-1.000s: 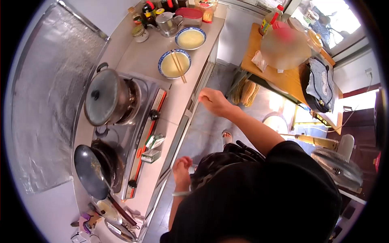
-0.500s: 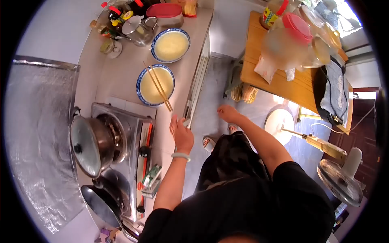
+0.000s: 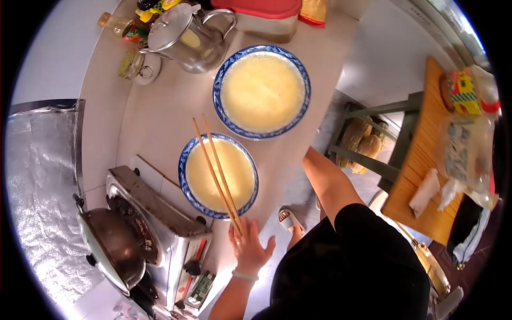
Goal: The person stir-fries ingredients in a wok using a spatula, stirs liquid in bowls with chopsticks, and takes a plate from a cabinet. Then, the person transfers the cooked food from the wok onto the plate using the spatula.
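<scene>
Near the counter's edge, my left hand (image 3: 249,249) has its fingers spread, with the fingertips at the thick ends of the wooden chopsticks (image 3: 217,178). Those chopsticks lie across a blue-rimmed bowl (image 3: 220,176) of pale yellow liquid. A larger-looking blue-rimmed bowl (image 3: 261,92) with similar liquid sits above it, farther along the counter. My right forearm reaches toward the counter edge beside the larger bowl, but the right hand itself is hidden from sight. Whether my left fingers press on the chopsticks is unclear.
A metal pot (image 3: 114,245) is on the gas stove (image 3: 173,234) at lower left. A steel kettle (image 3: 194,48), jar (image 3: 140,65), bottles and a red-lidded container (image 3: 264,26) line the counter's back. A wooden table (image 3: 421,186) stands right.
The view has moved closer to the bowls. My left hand has come up from beside the counter to the chopstick ends with fingers spread. My right hand has gone out of sight.
</scene>
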### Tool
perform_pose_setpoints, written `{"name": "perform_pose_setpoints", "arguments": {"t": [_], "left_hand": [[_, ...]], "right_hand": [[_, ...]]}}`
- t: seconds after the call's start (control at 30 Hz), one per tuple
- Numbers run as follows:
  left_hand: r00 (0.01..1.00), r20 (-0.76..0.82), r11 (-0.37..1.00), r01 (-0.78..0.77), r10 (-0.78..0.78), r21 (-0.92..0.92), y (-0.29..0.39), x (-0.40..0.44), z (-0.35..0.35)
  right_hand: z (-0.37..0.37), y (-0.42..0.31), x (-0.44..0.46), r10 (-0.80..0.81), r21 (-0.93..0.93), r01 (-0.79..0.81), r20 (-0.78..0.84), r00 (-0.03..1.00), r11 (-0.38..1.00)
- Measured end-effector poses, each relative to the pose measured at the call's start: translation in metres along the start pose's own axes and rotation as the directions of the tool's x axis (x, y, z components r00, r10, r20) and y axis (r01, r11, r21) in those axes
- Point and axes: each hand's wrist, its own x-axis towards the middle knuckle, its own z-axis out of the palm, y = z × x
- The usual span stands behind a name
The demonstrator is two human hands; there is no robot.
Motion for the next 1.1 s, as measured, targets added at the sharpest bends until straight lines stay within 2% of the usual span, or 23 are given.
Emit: {"name": "perform_pose_setpoints", "arguments": {"t": [0.17, 0.33, 0.43, 0.53, 0.63, 0.73, 0.83, 0.93, 1.03, 1.1], "left_hand": [[1.000, -0.002, 0.999, 0.011, -0.011, 0.034, -0.001, 0.003, 0.003], [0.983, 0.152, 0.990, 0.118, -0.104, -0.081, 0.001, 0.011, -0.001], [0.983, 0.147, 0.983, 0.129, -0.109, -0.134, -0.003, 0.007, 0.004], [0.991, 0.099, 0.993, 0.095, -0.087, -0.076, -0.004, 0.003, 0.008], [0.994, 0.076, 0.987, 0.094, -0.085, -0.130, -0.008, -0.007, 0.017], [0.978, 0.198, 0.940, 0.123, -0.061, -0.317, -0.018, -0.018, 0.030], [0.950, 0.302, 0.925, 0.178, -0.073, -0.336, -0.020, -0.026, 0.032], [0.985, 0.171, 0.971, 0.061, -0.021, -0.232, -0.017, -0.019, 0.028], [0.990, 0.138, 0.961, 0.041, -0.003, -0.274, -0.015, -0.007, 0.021], [0.996, 0.057, 0.985, -0.056, 0.066, -0.161, -0.009, -0.002, 0.013]], "right_hand": [[0.009, 0.008, 0.042, 0.009, -0.012, -0.010, -0.060, 0.998, 1.000], [0.009, 0.010, 0.065, 0.000, -0.019, -0.002, -0.106, 0.994, 1.000], [0.005, 0.012, 0.074, -0.012, -0.029, 0.009, -0.121, 0.993, 1.000], [0.004, 0.010, 0.080, -0.022, -0.027, 0.019, -0.128, 0.992, 0.999], [0.002, 0.010, 0.083, -0.026, -0.030, 0.022, -0.137, 0.990, 0.999], [0.000, 0.012, 0.084, -0.030, -0.040, 0.024, -0.136, 0.990, 0.999], [-0.001, 0.009, 0.088, -0.035, -0.040, 0.029, -0.145, 0.989, 0.999], [-0.002, 0.009, 0.089, -0.042, -0.046, 0.036, -0.144, 0.989, 0.998], [-0.002, 0.010, 0.087, -0.048, -0.058, 0.040, -0.142, 0.989, 0.998], [-0.004, 0.010, 0.083, -0.057, -0.068, 0.048, -0.139, 0.989, 0.997]]}}
